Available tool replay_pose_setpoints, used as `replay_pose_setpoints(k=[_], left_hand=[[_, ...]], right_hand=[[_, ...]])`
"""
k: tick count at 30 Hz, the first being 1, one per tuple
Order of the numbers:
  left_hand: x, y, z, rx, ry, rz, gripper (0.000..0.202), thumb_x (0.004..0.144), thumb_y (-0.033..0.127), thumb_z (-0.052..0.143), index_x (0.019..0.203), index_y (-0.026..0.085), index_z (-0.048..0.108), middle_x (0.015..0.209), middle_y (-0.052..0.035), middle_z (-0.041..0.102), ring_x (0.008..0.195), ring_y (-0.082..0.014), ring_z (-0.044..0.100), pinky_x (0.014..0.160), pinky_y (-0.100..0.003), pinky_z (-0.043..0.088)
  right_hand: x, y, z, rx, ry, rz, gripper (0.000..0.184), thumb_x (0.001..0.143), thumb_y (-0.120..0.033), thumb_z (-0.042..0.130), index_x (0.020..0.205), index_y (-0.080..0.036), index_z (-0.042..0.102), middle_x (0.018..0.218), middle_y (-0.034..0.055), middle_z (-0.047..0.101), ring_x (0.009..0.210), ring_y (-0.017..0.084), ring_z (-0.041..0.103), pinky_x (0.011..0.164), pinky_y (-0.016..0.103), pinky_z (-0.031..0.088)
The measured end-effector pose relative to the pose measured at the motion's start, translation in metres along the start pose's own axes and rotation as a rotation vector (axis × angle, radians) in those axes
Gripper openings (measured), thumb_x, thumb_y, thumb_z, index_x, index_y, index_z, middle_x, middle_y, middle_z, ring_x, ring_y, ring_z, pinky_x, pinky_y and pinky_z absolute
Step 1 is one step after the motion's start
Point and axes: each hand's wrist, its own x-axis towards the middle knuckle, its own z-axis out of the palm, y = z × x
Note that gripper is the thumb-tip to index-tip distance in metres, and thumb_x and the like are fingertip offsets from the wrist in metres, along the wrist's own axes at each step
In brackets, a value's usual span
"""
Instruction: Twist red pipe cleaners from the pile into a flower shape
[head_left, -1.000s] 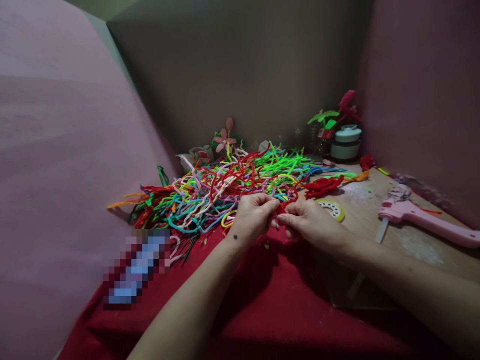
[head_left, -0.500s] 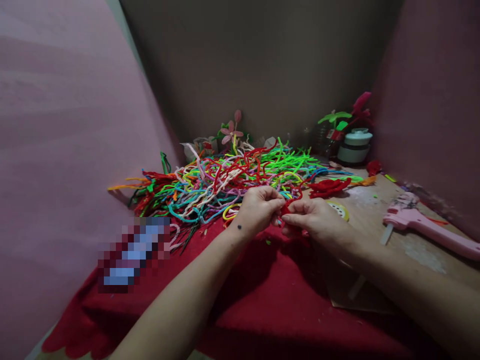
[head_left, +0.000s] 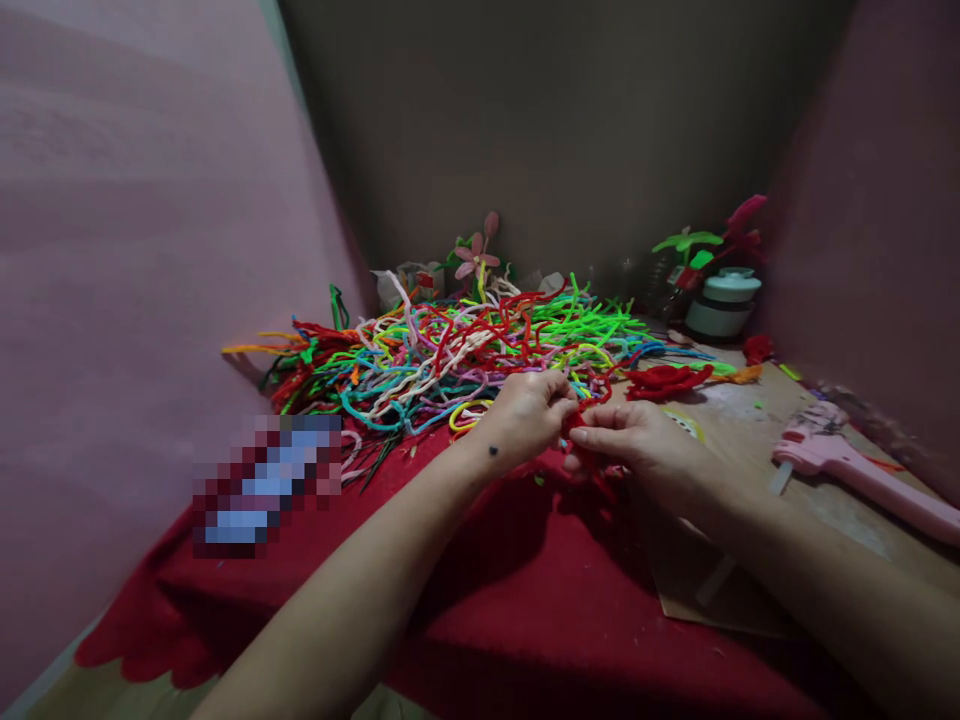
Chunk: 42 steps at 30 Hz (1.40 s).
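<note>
So the red tablecloth [head_left: 300,610] was the biggest thing there, with a massive heap of chenille stems [head_left: 457,350] piled on it, every color going. Right of the heap was a brown board [head_left: 847,505] with whitish smears.

Both bare forearms reached toward the heap's near edge: the left one slanted up from the lower left, the right one from the lower right, kinda making a V. A pink glue gun [head_left: 832,455] lay on the board, right of the heap.

Now the hands. The left hand [head_left: 532,410] sat just in front of the heap, back of the hand up, fingers bent inward, thumb and forefinger pinched together. The right hand [head_left: 634,435] met it just right of there, thumb side up, thumb and forefinger stretched toward the left hand and nearly closed, other fingers tucked underneath (couldn't really see those).

Beyond them, a lidded jar [head_left: 720,315] stood off the heap's far right end, and a red chenille bundle [head_left: 667,380] lay right beside the heap.

Smallest of all, a red chenille piece [head_left: 575,425] was gripped between both sets of fingertips, at the heap's near right edge. Its exact shape was mostly hidden.
</note>
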Motion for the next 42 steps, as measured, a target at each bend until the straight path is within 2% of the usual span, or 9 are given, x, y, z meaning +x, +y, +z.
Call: replay_pose_setpoints(k=[5,9,13,16,24,27,30,37,42], left_hand=[[0.002,0.001,0.002,-0.053,0.029,0.022,0.009,0.073,0.018,0.051,0.067,0.014,0.056,0.057,0.0023,0.055,0.047,-0.0067,0.05,0.048,-0.018,0.037],[0.003,0.003,0.004,-0.318,0.067,-0.082,0.009,0.076,0.024,0.053,0.077,0.015,0.053,0.06,0.0036,0.055,0.042,-0.0048,0.048,0.042,-0.017,0.035],[0.0,0.005,0.005,-0.517,-0.101,-0.259,0.018,0.076,0.032,0.056,0.077,0.014,0.051,0.049,0.0046,0.051,0.03,-0.004,0.039,0.033,-0.016,0.027],[-0.004,0.005,0.009,-0.588,-0.239,-0.341,0.016,0.077,0.028,0.053,0.072,0.013,0.052,0.045,0.0035,0.05,0.027,-0.004,0.035,0.03,-0.016,0.025],[-0.006,0.009,0.017,-0.623,-0.229,-0.337,0.015,0.077,0.027,0.052,0.069,0.015,0.046,0.052,0.0049,0.05,0.03,-0.0024,0.036,0.027,-0.013,0.022],[-0.004,0.008,0.014,-0.635,-0.204,-0.269,0.011,0.078,0.023,0.048,0.087,0.016,0.048,0.055,0.0042,0.053,0.033,-0.0059,0.044,0.028,-0.014,0.028],[-0.001,0.005,0.013,-0.607,-0.155,-0.137,0.027,0.074,0.016,0.051,0.101,0.018,0.048,0.06,0.0047,0.053,0.04,-0.007,0.05,0.033,-0.014,0.033],[-0.001,-0.005,0.02,-0.053,0.044,0.388,0.014,0.081,0.019,0.051,0.081,0.018,0.065,0.076,-0.0017,0.059,0.069,-0.0094,0.055,0.068,-0.021,0.044],[-0.001,-0.002,0.014,0.064,0.122,0.487,0.012,0.081,0.022,0.054,0.078,0.018,0.065,0.082,-0.0031,0.054,0.076,-0.0107,0.053,0.068,-0.021,0.043]], right_hand=[[0.002,0.0,-0.001,0.049,-0.002,0.009,0.022,0.07,-0.036,0.063,0.071,-0.014,0.058,0.064,0.003,0.065,0.053,0.011,0.057,0.05,0.022,0.039],[0.006,-0.002,0.0,0.1,0.1,-0.154,0.017,0.067,-0.03,0.065,0.065,-0.014,0.059,0.06,0.0004,0.062,0.052,0.009,0.053,0.052,0.023,0.039],[0.011,-0.001,-0.004,0.333,0.265,-0.208,0.019,0.061,-0.028,0.072,0.067,-0.015,0.06,0.061,-0.0023,0.059,0.053,0.008,0.052,0.052,0.022,0.039],[0.013,0.001,-0.006,0.429,0.254,-0.213,0.02,0.059,-0.027,0.074,0.069,-0.015,0.06,0.061,-0.0021,0.059,0.053,0.009,0.052,0.051,0.022,0.039],[0.015,0.003,-0.007,0.48,0.347,-0.227,0.021,0.054,-0.021,0.074,0.064,-0.015,0.056,0.057,-0.0025,0.057,0.048,0.008,0.049,0.045,0.021,0.036],[0.017,0.002,-0.011,0.521,0.373,-0.214,0.021,0.054,-0.019,0.074,0.065,-0.016,0.056,0.056,-0.0029,0.056,0.048,0.009,0.049,0.045,0.022,0.035],[0.018,0.0,-0.015,0.573,0.383,-0.217,0.02,0.053,-0.018,0.074,0.062,-0.016,0.056,0.053,-0.0036,0.054,0.047,0.008,0.047,0.043,0.022,0.033],[0.019,-0.001,-0.014,0.665,0.311,-0.196,0.017,0.051,-0.013,0.072,0.056,-0.015,0.055,0.054,-0.0034,0.053,0.052,0.008,0.046,0.046,0.022,0.034],[0.017,0.0,-0.011,0.648,0.287,-0.172,0.016,0.05,-0.012,0.071,0.055,-0.015,0.056,0.054,-0.0026,0.052,0.049,0.008,0.045,0.044,0.022,0.032]])
